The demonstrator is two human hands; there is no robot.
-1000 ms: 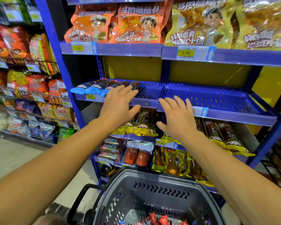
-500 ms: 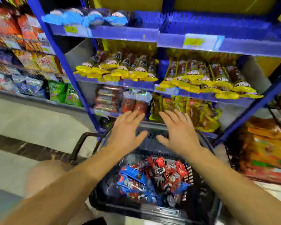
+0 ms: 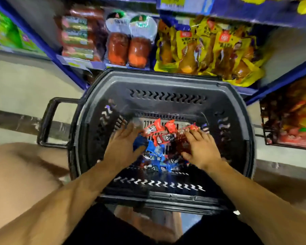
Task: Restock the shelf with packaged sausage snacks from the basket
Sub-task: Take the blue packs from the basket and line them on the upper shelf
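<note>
A dark grey basket [image 3: 166, 82] stands on the floor in front of me, below the blue shelf. On its bottom lie several sausage snack packs, red ones [image 3: 159, 131] at the far side and blue ones [image 3: 155, 156] nearer me. Both hands are down inside the basket. My left hand [image 3: 124, 147] lies palm down with fingers straight over the blue packs at the left. My right hand [image 3: 200, 147] lies flat on the packs at the right, fingers spread. Neither hand visibly holds a pack. The view is blurred.
The basket's handle [image 3: 48, 121] sticks out to the left over the floor. Behind the basket the lowest blue shelf carries red sausage packs [image 3: 125, 45] and yellow snack bags [image 3: 210, 50]. A wire rack [image 3: 288, 117] with goods stands at the right. My knees flank the basket.
My view has dropped from the shelf to the basket. Both hands have moved from shelf height down into the basket and now lie on the snack packs.
</note>
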